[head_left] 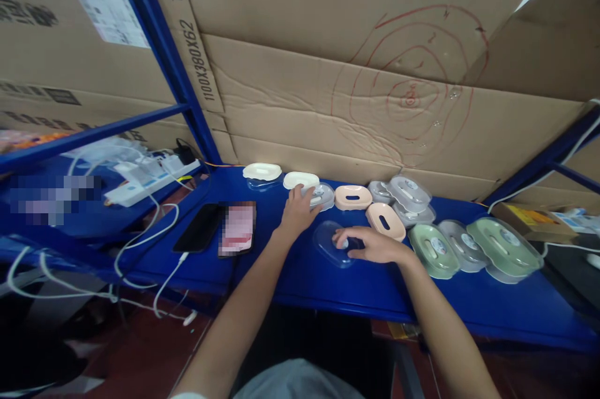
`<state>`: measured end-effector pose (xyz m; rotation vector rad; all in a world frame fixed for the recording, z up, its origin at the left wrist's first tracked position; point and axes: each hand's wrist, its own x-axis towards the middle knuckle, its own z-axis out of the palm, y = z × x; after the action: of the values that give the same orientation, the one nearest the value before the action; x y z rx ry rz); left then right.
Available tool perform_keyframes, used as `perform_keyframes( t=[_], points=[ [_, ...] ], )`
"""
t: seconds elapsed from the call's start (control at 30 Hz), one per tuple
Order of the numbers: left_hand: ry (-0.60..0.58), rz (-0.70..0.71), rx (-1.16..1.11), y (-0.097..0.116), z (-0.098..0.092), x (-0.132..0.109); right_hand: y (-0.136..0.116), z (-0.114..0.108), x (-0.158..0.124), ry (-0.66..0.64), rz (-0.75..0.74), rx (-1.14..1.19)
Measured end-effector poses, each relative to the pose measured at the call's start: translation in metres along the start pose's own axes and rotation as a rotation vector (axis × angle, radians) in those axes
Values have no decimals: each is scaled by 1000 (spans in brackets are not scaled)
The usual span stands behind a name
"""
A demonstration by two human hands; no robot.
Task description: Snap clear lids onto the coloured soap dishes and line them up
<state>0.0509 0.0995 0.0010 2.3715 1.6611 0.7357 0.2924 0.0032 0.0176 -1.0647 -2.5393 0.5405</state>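
On the blue tabletop, my left hand (299, 211) grips the near-left edge of a light grey soap dish (324, 196) with a clear lid, fingers bent and thumb against its side. My right hand (375, 244) is curled over a clear plastic lid (328, 245), thumb and fingertips around a small round pale label (345, 243) on it. Whether the fingertips press on the label cannot be made out. Behind my left fingers lies a cream soap dish (300, 180). Two peach soap dishes, one at the back (354, 197) and one nearer (385, 221), sit close to my right hand.
Another cream dish (261, 171) lies at the back left. Lidded grey boxes (410, 192) and green boxes (506, 246) crowd the right side. A black phone (198, 227), a second phone (237, 229) and white cables (171, 277) occupy the left. Cardboard (290, 111) stands behind.
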Motion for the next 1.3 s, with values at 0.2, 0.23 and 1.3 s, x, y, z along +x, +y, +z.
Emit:
perform_keyframes(
  t=[0.2, 0.23, 1.3],
  points=[
    [4, 107, -123, 8, -3, -1, 19, 7, 6, 304, 184, -126],
    [-16, 153, -153, 11, -6, -2, 25, 9, 6, 345, 236, -170],
    [31, 82, -181, -7, -25, 12, -2, 4, 10, 529, 122, -316]
  ],
)
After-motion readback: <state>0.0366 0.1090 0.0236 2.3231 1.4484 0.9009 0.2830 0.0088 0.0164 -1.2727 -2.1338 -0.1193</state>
